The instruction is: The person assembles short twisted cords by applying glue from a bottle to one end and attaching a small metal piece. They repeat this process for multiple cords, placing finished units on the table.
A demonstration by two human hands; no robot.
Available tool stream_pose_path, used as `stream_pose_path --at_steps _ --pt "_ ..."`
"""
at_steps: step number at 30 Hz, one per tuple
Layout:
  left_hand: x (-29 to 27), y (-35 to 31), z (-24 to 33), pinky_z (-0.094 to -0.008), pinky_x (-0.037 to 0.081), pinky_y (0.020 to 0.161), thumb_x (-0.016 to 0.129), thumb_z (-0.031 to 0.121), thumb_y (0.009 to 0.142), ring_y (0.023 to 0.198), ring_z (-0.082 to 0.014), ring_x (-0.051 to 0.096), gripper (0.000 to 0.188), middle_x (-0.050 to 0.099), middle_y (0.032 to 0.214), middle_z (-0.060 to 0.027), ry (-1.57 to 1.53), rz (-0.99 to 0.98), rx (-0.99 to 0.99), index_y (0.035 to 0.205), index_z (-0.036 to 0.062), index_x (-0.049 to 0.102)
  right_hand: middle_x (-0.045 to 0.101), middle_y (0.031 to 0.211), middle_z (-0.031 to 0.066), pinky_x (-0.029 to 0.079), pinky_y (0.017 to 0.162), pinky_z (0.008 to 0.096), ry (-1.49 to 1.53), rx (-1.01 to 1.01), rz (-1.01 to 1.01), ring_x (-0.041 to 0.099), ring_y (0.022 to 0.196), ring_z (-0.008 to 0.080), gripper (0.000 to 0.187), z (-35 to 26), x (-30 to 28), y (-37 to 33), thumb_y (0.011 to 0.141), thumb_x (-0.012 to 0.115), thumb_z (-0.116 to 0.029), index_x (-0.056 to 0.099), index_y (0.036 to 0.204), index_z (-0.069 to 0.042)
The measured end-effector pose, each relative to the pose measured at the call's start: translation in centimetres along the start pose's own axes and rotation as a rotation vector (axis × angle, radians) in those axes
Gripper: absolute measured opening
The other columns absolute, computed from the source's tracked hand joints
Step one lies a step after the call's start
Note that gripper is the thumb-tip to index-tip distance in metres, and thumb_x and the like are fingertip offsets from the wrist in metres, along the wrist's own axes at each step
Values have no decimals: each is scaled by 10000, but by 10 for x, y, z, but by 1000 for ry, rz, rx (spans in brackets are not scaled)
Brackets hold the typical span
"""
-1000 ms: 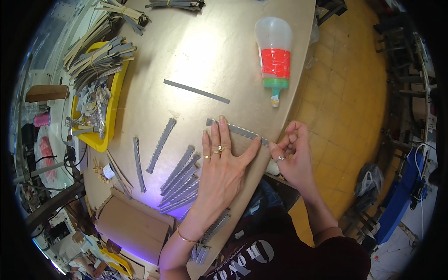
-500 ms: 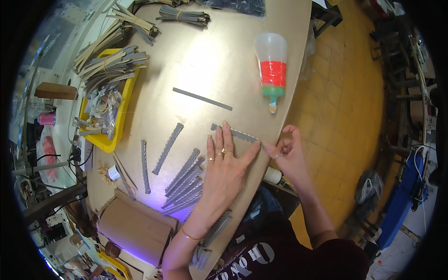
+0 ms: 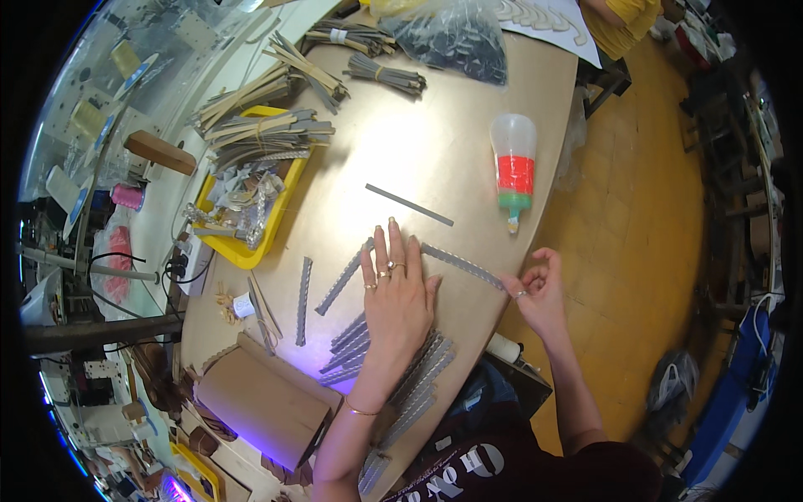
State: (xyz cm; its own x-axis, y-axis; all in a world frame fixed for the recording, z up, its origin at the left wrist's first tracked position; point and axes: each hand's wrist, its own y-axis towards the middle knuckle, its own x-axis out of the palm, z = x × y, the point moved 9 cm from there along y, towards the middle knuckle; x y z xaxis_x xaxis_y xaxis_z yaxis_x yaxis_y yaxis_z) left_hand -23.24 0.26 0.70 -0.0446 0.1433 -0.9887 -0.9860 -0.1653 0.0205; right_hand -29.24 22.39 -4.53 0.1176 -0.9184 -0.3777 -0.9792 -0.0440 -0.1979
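A grey strip with a light braided edge [image 3: 462, 263] lies slantwise on the table near its right edge. My right hand [image 3: 544, 299] pinches the right end of this strip between thumb and finger, the other fingers curled. My left hand [image 3: 395, 297] rests palm down to the left of that strip, fingers stretched out and holding nothing. By its little finger is the upper end of another braided-edge strip [image 3: 339, 284]. Above the hands lies a plain thin grey strip [image 3: 410, 205]. More braided strips [image 3: 422, 376] lie side by side under and around my left wrist, partly hidden.
A squeeze bottle with a red band [image 3: 514, 171] lies at the right. On the left, a yellow tray [image 3: 272, 230] holds scraps beneath bundled strips [image 3: 272, 130]. Nearer are a brown curved block [image 3: 263, 402] and a single braided strip [image 3: 304, 301]. A yellow-clothed person [image 3: 623, 21] is at the far edge.
My left hand has come off the braided strip and moved left. My right hand still has the strip's right end. The whole view has shifted, showing more of the table's far side.
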Motion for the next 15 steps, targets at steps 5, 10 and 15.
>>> stream_pose_path --at_steps 5,10,15 --pt "11 -6 38 -526 165 1184 518 195 954 1460 -383 224 516 255 1576 -189 31 9 272 1456 121 423 568 976 137 458 646 308 -241 -260 250 556 724 177 785 -68 -26 32 728 848 -355 422 1291 -13" --pt "27 -10 51 -527 214 1168 529 331 967 1429 -374 295 527 317 1549 -175 -256 -94 309 1460 171 432 573 1217 221 506 871 375 -719 -239 193 624 1031 297 934 -120 19 97 770 782 -424 313 1457 2" --pt "13 -14 23 -528 239 1144 517 479 946 1404 -383 324 607 330 1533 -200 -109 9 5 1465 175 433 557 1314 177 494 943 351 53 30 -165 599 1135 241 867 -92 29 115 813 745 -377 319 1457 19"
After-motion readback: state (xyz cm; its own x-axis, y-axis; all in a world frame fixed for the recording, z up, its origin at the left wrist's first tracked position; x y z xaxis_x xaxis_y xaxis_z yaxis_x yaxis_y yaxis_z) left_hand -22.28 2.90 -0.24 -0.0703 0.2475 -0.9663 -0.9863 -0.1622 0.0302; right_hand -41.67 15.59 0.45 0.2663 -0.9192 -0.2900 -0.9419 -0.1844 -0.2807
